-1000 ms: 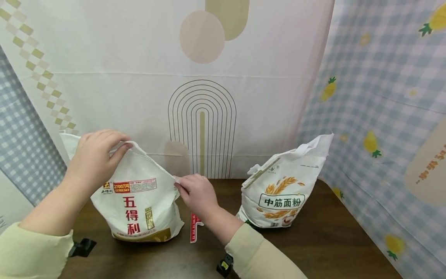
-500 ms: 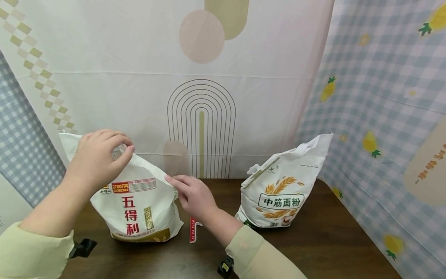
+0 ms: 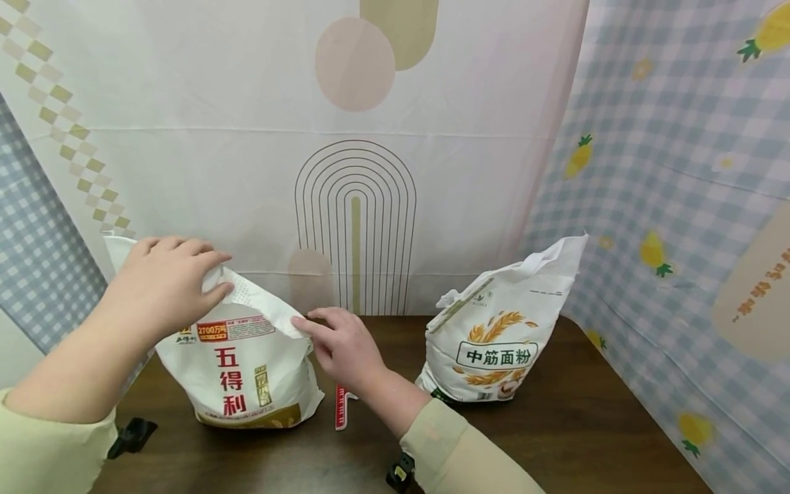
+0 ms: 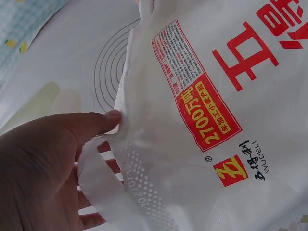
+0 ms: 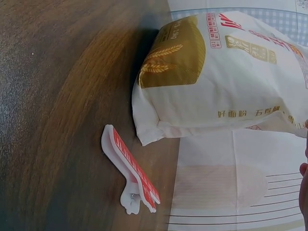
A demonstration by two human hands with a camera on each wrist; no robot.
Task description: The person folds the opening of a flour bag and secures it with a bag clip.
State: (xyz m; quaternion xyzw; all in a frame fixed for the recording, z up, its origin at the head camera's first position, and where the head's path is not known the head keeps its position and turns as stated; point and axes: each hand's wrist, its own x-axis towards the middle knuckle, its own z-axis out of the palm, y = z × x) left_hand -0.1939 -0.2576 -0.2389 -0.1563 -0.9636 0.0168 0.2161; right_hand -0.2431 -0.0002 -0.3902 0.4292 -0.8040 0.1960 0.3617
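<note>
A white flour bag [image 3: 247, 370] with red lettering stands upright on the left of the table, its top edge folded over toward me. My left hand [image 3: 163, 288] holds the top left part, thumb in front and fingers behind. In the left wrist view the thumb [image 4: 112, 116] presses the edge, and fingers show through the handle opening. At the right end of the fold, my right hand [image 3: 348, 346] pinches the edge with its fingertips. A red-and-white clip [image 5: 132, 168] lies on the table beside the bag, partly hidden by the right forearm in the head view.
Another white flour bag [image 3: 494, 329], printed with wheat ears, stands to the right with its top leaning right. A dark wooden table [image 3: 592, 439] carries everything. Printed cloth [image 3: 494, 171] hangs behind, and a checked curtain [image 3: 666, 206] hangs at the right.
The bag's top edge has folded forward and down, so a white band now shows. The left thumb has moved lower, and the right hand has shifted slightly left along the edge.
</note>
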